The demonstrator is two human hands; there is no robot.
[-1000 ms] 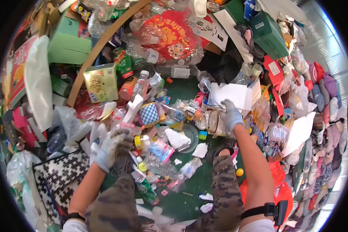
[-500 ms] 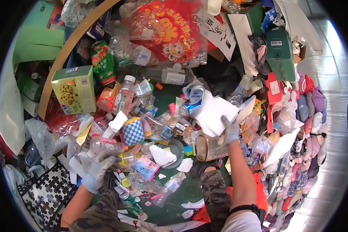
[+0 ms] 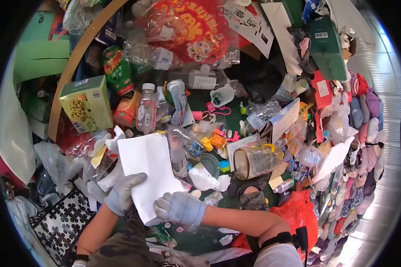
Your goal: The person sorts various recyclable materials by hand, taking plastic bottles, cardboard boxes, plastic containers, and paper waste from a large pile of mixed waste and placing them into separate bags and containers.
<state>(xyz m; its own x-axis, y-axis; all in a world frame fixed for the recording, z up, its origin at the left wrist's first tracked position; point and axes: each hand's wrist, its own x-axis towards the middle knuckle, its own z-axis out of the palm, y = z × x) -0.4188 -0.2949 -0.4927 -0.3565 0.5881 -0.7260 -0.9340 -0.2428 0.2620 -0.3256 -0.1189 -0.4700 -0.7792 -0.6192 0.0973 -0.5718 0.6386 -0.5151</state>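
Note:
A blank white piece of folded card [image 3: 148, 171] is held in front of my lap, tilted with its lower end toward me. On its left edge my left hand [image 3: 124, 192], in a pale glove, is closed with the thumb across the front. My right hand [image 3: 180, 208], gloved too, has its fingers curled at the card's lower right edge. Just beyond the card stands a clear bottle with a white cap [image 3: 146, 109]. A large clear jar [image 3: 256, 161] lies to the right.
Mixed waste covers the green surface [image 3: 196, 240]. A cookie box [image 3: 85, 105] and a curved brown rim [image 3: 71, 71] are at the left. A red plastic bag [image 3: 298, 216] lies beside my right arm. Stuffed bundles [image 3: 349, 196] are stacked along the right side.
The white card has come from the pile at the upper right to my lap with my right hand. My left hand, formerly without it, now grips it. A blue-and-silver package lies farther left.

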